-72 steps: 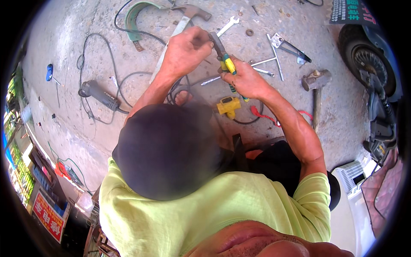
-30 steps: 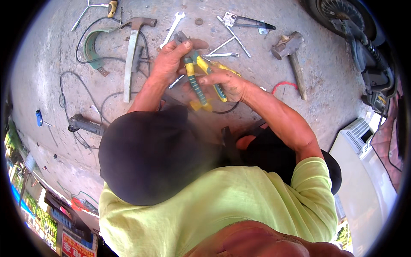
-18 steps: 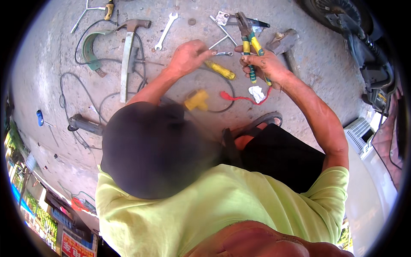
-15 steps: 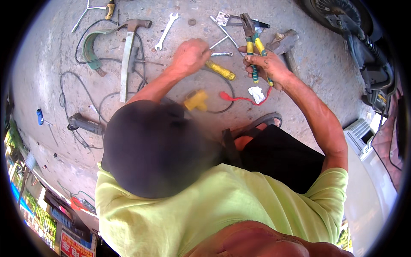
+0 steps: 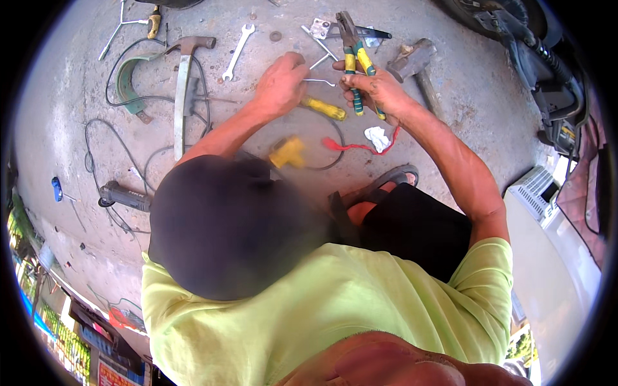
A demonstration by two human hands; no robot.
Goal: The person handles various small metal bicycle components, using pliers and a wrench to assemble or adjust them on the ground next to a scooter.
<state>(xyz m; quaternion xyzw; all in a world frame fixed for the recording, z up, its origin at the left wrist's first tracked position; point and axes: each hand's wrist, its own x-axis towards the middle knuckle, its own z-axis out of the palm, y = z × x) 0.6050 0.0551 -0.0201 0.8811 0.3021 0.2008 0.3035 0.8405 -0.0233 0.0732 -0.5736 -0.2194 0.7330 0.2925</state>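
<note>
My right hand [image 5: 373, 90] is wrapped round a pair of pliers [image 5: 351, 55] with yellow and green handles, jaws pointing away from me. My left hand [image 5: 281, 82] is closed, and a thin, shiny metal tool [image 5: 320, 82], apparently a small wrench, sticks out of it toward the pliers. My left palm is hidden. Just below both hands, a yellow screwdriver-like handle [image 5: 324, 108] lies on the concrete. Beyond them rest a T-shaped metal tool [image 5: 317, 42] and a black-handled tool [image 5: 367, 31]. A white crumpled wad [image 5: 376, 138] and a red cord [image 5: 351, 148] lie nearer.
On the left are a hammer [image 5: 185, 96], an open-end wrench [image 5: 239, 53], a green curved piece [image 5: 125, 83], cables and a grey power tool [image 5: 125, 196]. A second hammer [image 5: 412, 61] lies right, near a motorbike [image 5: 547, 71]. A dark cap [image 5: 232, 225] blocks the lower middle.
The view has shifted slightly. My left hand has turned the small tool, so that it shows a thin edge instead of its flat side. My right hand keeps its grip on the pliers.
</note>
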